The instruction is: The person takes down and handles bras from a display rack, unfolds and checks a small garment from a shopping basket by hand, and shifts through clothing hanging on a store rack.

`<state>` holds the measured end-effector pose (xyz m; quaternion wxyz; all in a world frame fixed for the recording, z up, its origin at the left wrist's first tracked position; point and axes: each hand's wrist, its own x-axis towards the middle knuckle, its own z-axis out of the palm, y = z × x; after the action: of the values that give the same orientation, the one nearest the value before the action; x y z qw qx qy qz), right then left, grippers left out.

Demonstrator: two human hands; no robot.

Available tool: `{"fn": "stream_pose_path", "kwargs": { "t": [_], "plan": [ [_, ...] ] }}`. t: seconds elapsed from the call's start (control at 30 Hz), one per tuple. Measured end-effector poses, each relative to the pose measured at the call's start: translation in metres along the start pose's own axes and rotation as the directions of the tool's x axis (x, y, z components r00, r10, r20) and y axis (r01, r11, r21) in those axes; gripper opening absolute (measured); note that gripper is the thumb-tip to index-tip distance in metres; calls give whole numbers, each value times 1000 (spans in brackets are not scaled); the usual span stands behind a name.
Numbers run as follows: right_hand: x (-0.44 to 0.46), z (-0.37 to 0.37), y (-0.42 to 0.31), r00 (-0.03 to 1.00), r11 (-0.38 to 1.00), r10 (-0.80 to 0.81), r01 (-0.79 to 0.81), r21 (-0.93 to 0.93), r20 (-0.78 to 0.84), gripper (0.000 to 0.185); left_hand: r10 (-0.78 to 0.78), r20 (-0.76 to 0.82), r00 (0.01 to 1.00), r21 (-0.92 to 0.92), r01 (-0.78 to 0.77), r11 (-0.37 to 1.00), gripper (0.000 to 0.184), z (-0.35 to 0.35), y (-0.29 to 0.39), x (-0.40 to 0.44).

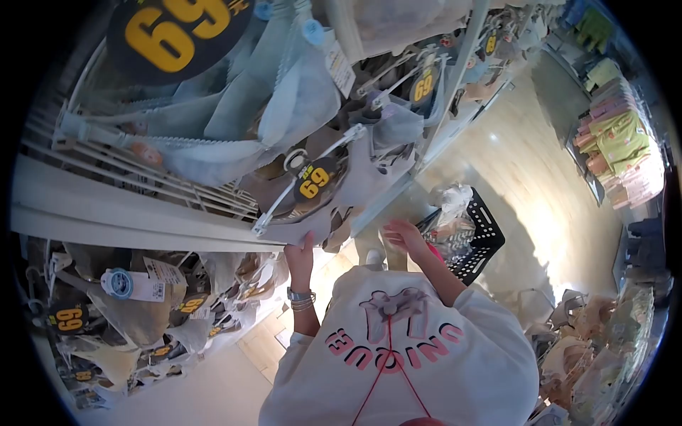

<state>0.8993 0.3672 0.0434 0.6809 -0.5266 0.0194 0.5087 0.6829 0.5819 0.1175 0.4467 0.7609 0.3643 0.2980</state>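
Note:
My left hand (299,257), with a watch and bracelets at the wrist, pinches the lower edge of a greyish-lavender bra (307,228) on a clear hanger. The thumb lies on the cloth and the other fingers are mostly hidden. A round black tag (316,181) with a yellow 69 hangs on this bra. To the right, my right hand (403,236) is held out with its fingers apart and nothing in them. Beside its forearm is a black perforated shopping basket (490,226) containing plastic-wrapped items (455,206); whether the arm carries it is unclear.
Pale blue bras (298,106) fill the upper rack above a white shelf edge (142,213). More bras (206,334) hang below at left. A wooden-floored aisle (526,142) runs to the right, bordered by folded or hanging clothes (618,138) and another bra rack (575,355).

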Motion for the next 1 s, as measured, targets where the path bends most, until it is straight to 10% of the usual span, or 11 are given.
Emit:
{"fn": "stream_pose_path", "kwargs": {
  "t": [0.07,0.13,0.23,0.43,0.6,0.8,0.93,1.0],
  "plan": [
    [-14,-21,9,949,861,-293,210,-463,-114,37,-19,-72,997,129,28,991,35,4,1,-4],
    [-24,-51,23,741,237,-667,310,-921,77,45,-6,-209,978,62,20,998,39,11,18,-9],
    [-69,-60,15,554,-161,-807,124,-979,203,51,88,-408,909,72,-64,995,47,30,34,-24],
    [-110,-93,32,836,164,-526,-80,-983,-156,37,349,-452,821,236,-267,934,59,74,82,-86],
    [-155,-121,65,844,261,-467,-153,-953,-264,31,352,210,912,-160,-323,933,27,121,100,-111],
    [-201,-142,71,781,309,-552,-131,-942,-290,21,590,635,499,-230,-607,760,18,227,135,-130],
    [-198,-165,91,780,323,-588,-13,-946,-211,20,534,664,523,-15,-705,709,13,302,104,-150],
    [-189,-179,99,793,309,-595,76,-948,-131,20,261,829,494,246,-742,623,12,316,98,-159]
  ]
}}
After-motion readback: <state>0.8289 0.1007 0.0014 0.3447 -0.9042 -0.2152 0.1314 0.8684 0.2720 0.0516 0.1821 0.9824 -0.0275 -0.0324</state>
